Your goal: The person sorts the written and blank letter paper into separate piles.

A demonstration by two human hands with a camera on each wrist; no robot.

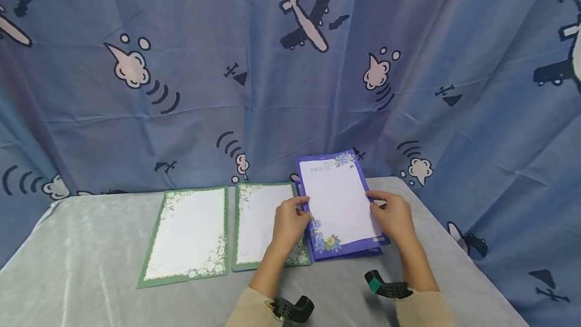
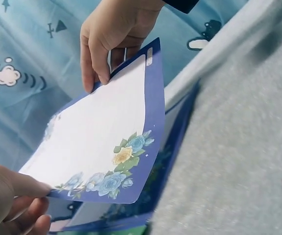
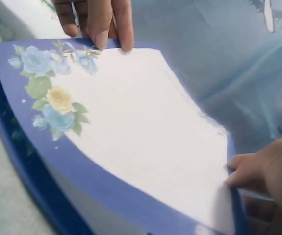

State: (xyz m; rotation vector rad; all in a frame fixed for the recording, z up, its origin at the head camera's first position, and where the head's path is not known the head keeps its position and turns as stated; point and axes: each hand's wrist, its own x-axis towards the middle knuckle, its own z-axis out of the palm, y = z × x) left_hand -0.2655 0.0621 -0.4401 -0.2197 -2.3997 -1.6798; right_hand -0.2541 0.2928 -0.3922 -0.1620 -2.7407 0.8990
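Observation:
Both hands hold a sheet of letter paper (image 1: 340,201) with a purple-blue border, a white middle and printed blue and yellow flowers. My left hand (image 1: 290,221) pinches its left edge between thumb and fingers. On the opposite edge, my right hand (image 1: 396,216) pinches it the same way. The sheet is raised and tilted, bowing slightly in the right wrist view, with a few faint lines of writing near its top. Beneath it lie more purple-bordered sheets (image 1: 367,253), mostly covered by the held one.
A green-bordered floral sheet (image 1: 188,231) lies at the left of the grey-covered table (image 1: 100,246). Another green-bordered sheet (image 1: 260,216) sits in the middle, partly behind my left hand. A blue curtain (image 1: 195,74) with airplane prints hangs behind the table.

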